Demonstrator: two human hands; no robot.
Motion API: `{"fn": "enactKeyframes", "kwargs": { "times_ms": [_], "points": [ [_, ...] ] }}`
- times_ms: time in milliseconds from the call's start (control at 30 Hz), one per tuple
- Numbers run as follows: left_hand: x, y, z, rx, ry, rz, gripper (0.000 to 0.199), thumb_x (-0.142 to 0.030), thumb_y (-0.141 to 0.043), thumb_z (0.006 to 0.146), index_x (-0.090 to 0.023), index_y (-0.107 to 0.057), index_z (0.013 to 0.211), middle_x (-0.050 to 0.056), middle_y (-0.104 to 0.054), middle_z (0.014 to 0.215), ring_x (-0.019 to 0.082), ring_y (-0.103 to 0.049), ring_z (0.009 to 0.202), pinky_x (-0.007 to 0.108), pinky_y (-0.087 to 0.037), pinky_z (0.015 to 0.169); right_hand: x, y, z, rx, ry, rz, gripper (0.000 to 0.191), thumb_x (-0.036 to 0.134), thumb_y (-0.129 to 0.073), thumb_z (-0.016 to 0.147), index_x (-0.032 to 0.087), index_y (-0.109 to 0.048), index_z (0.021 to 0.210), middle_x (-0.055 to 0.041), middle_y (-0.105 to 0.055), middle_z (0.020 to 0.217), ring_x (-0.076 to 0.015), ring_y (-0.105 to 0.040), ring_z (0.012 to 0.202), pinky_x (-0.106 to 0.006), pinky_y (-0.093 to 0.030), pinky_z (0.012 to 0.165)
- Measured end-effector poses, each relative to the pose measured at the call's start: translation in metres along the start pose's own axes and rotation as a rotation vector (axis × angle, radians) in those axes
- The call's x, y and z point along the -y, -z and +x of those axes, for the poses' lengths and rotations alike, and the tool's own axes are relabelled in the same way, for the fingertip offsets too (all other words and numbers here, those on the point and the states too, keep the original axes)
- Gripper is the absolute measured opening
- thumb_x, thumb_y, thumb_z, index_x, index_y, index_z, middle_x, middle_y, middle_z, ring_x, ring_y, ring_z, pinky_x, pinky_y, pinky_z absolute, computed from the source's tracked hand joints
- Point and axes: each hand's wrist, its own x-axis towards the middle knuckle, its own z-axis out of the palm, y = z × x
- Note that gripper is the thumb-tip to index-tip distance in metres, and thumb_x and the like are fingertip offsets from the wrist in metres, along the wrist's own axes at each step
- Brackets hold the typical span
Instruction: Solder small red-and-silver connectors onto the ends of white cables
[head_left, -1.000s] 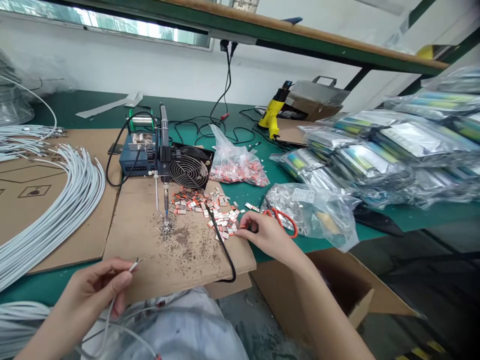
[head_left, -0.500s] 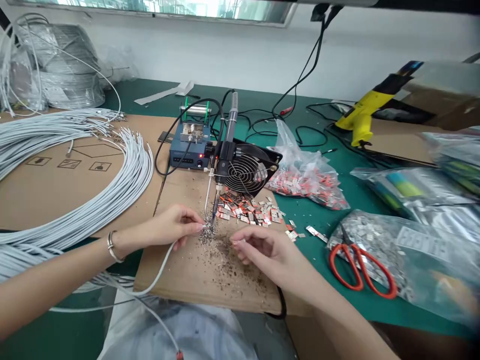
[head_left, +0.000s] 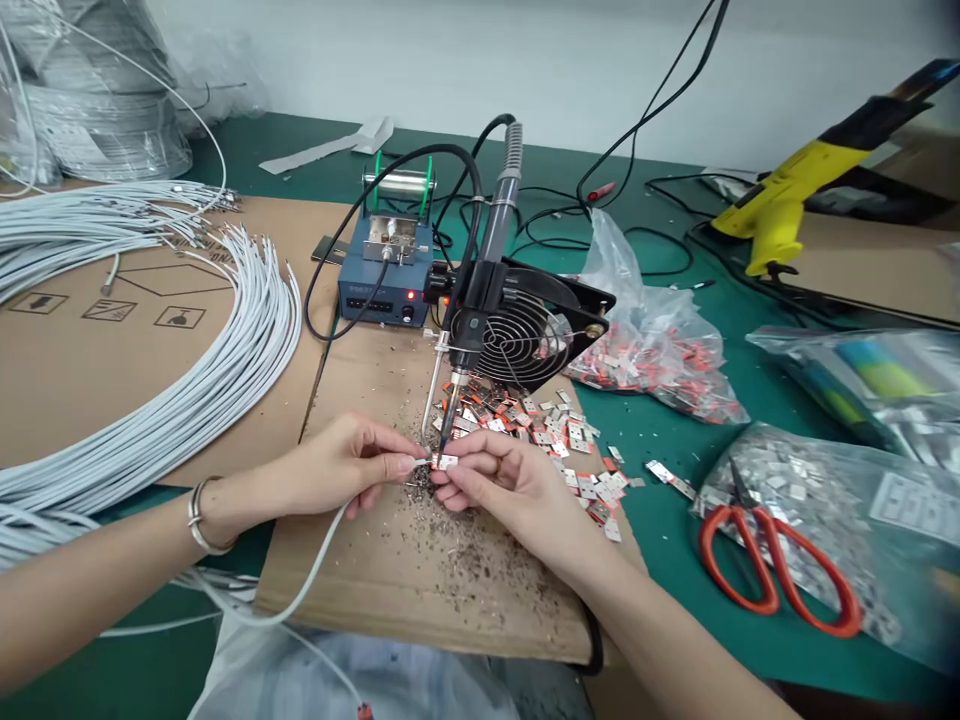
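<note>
My left hand pinches the end of a white cable that loops down below it. From the right, my right hand pinches a small metal connector with orange on it. Cable end and connector meet under the tip of a soldering iron, which is clamped pointing down. A thin metal tube comes down beside the iron. Beyond my right hand lies a pile of loose metal and orange connectors on the cardboard. Dark bits are scattered below both hands.
A blue soldering station and a black fan stand behind. Red-handled scissors rest on a bag of metal parts at right. Bundled white cables curve at left. A yellow tool lies back right.
My right hand has moved left to meet the cable end, and the connector now shows at its fingertips. My left hand still pinches the cable. The camera view has shifted.
</note>
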Motion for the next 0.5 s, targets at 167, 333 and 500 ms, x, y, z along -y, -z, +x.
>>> {"fn": "enactKeyframes", "kwargs": {
  "times_ms": [167, 333, 500],
  "points": [
    [0.0019, -0.0004, 0.0003, 0.001, -0.032, 0.011, 0.027, -0.024, -0.05, 0.085, -0.01, -0.064, 0.103, -0.004, -0.048, 0.046, 0.005, -0.041, 0.034, 0.013, -0.034, 0.033, 0.001, -0.0007, -0.0012, -0.024, 0.023, -0.025, 0.03, 0.036, -0.076, 0.068, 0.015, -0.061, 0.083, -0.0036, -0.067, 0.069, -0.0128, -0.065, 0.064, -0.022, -0.057, 0.06],
    [0.001, -0.0012, -0.0018, -0.002, -0.005, -0.003, 0.027, -0.023, -0.05, 0.085, -0.01, -0.063, 0.105, -0.007, -0.045, 0.041, 0.005, -0.039, 0.033, 0.013, -0.035, 0.033, 0.0016, -0.0019, -0.0028, -0.028, 0.026, -0.009, 0.029, 0.034, -0.077, 0.067, 0.015, -0.061, 0.083, -0.0033, -0.068, 0.069, -0.012, -0.065, 0.064, -0.02, -0.056, 0.06],
    [0.0005, -0.0005, -0.0036, -0.008, 0.006, -0.007, 0.026, -0.025, -0.051, 0.085, -0.011, -0.063, 0.103, -0.007, -0.045, 0.04, 0.006, -0.039, 0.032, 0.013, -0.034, 0.032, 0.003, -0.0017, -0.0026, -0.023, 0.032, 0.005, 0.024, 0.031, -0.076, 0.069, 0.016, -0.063, 0.082, -0.0035, -0.068, 0.069, -0.0114, -0.064, 0.062, -0.02, -0.056, 0.058]
  ]
}}
